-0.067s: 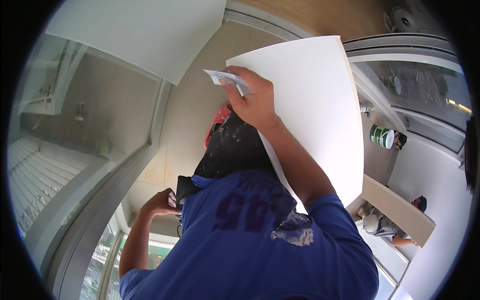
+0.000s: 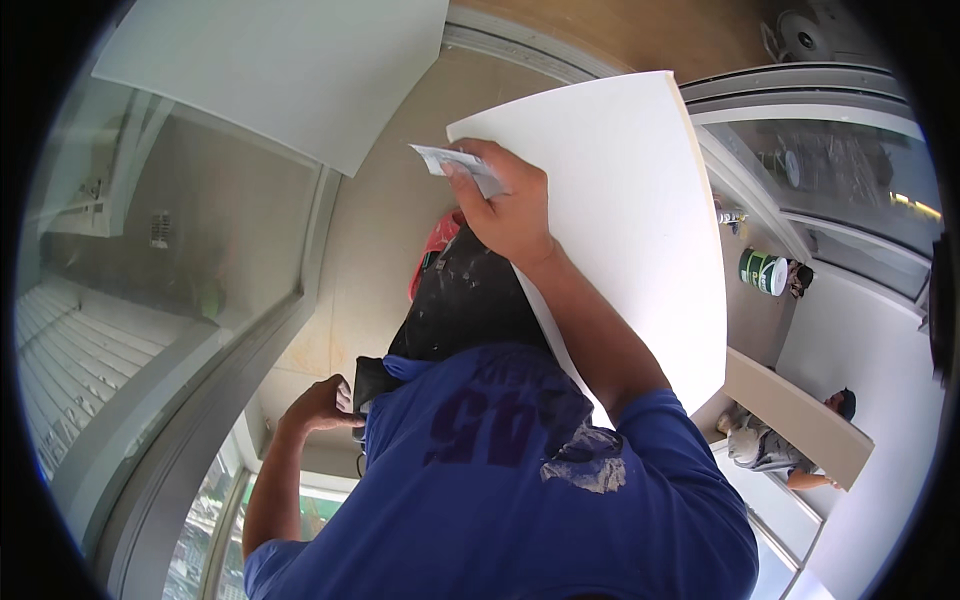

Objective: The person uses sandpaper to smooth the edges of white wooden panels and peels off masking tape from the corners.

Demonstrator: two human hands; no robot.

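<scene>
My right hand [image 2: 505,205] pinches a folded whitish-grey sheet that looks like sandpaper [image 2: 432,158], fingers over it and thumb beneath. That hand is at the left edge of a large white panel [image 2: 630,200], and my forearm passes in front of the panel. Down by my left hip, my left hand [image 2: 322,404] has loosely bent fingers apart from the thumb, with nothing visible between them. It is next to a black pouch [image 2: 372,380] at my waist; whether it touches the pouch is unclear.
Another white panel [image 2: 280,70] hangs at the upper left beside a framed glass pane [image 2: 170,230]. On the right are a green-and-white bucket [image 2: 763,272] and a co-worker [image 2: 765,445] behind a beige board [image 2: 795,415]. A red object [image 2: 432,250] is near my dusty black trousers.
My right hand and the folded sheet have shifted very slightly downward. The view has moved a little; my left hand stays at my hip.
</scene>
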